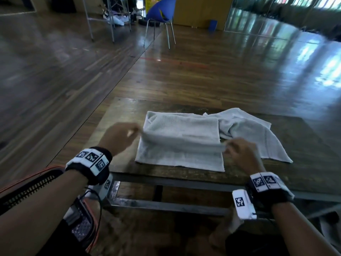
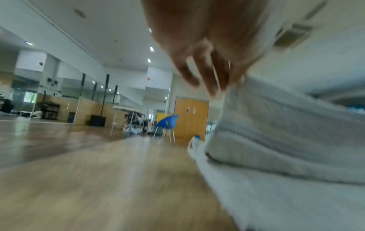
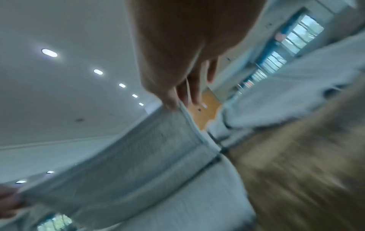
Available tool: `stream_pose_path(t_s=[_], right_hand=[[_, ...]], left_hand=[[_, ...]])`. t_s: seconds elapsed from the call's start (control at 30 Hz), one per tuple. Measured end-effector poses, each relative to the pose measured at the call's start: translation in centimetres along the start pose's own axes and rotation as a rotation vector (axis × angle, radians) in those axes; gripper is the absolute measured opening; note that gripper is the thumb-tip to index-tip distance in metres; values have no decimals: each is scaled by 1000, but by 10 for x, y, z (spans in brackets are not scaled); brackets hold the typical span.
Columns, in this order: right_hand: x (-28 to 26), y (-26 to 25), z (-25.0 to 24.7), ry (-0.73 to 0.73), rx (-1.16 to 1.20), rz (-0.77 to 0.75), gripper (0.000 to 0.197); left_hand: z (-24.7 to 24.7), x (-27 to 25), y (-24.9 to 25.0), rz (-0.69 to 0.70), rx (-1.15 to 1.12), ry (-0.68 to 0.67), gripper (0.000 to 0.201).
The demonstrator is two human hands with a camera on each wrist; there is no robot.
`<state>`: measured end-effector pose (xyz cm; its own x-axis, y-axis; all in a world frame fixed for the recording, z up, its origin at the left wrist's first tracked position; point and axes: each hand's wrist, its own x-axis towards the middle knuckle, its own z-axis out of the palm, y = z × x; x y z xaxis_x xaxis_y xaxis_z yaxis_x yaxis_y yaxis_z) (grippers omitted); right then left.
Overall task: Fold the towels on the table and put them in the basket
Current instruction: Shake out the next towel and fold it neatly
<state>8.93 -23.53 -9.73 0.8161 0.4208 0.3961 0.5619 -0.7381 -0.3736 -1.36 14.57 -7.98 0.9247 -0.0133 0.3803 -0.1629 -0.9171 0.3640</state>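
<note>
Both hands pinching one grey towel (image 1: 181, 141) at frame centre: left hand (image 1: 118, 137) on its left edge, right hand (image 1: 239, 152) on right edge, fold lifted off worktop (image 1: 118, 111). 2nd towel (image 1: 258, 132) crumpled just right, touching it.

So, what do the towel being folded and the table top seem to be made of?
The towel being folded looks like pale cotton terry: a looped, nubby pile with a flat woven band near its edge. The table top looks like dark, worn wood, with grain lines and a dull sheen; it could be veneer. Its frame underneath seems to be metal.
</note>
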Motion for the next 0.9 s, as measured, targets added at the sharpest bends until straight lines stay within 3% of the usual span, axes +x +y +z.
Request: stream_pose_path(t_s=[0.07, 0.1, 0.13, 0.17, 0.27, 0.33, 0.47, 0.6, 0.73, 0.9], right_hand=[[8, -3, -19, 415, -60, -119, 12], [7, -2, -26, 529, -133, -139, 12], [3, 0, -28, 545, -195, -142, 12], [-2, 3, -26, 464, -228, -145, 12], [-28, 13, -3, -118, -295, -110, 8], [-38, 20, 8, -301, -274, -45, 9], [-43, 25, 14, -275, -219, 46, 10], [-43, 18, 16, -313, -150, -1, 28], [-40, 14, 19, -341, -176, -46, 22], [-37, 14, 18, -319, -184, -55, 17]], left_hand=[[-17, 8, 7, 204, 18, 485, 11], [-22, 8, 8, 279, 56, 588, 11], [-23, 6, 7, 319, 110, 590, 11], [-19, 1, 5, 324, 152, 480, 11], [10, -28, -5, 163, 278, -193, 16], [25, -40, -14, 102, 319, -409, 18], [29, -44, -23, 44, 206, -384, 19], [30, -46, -24, 40, 164, -380, 20], [31, -46, -24, 22, 149, -298, 19], [34, -47, -26, 38, 171, -294, 19]])
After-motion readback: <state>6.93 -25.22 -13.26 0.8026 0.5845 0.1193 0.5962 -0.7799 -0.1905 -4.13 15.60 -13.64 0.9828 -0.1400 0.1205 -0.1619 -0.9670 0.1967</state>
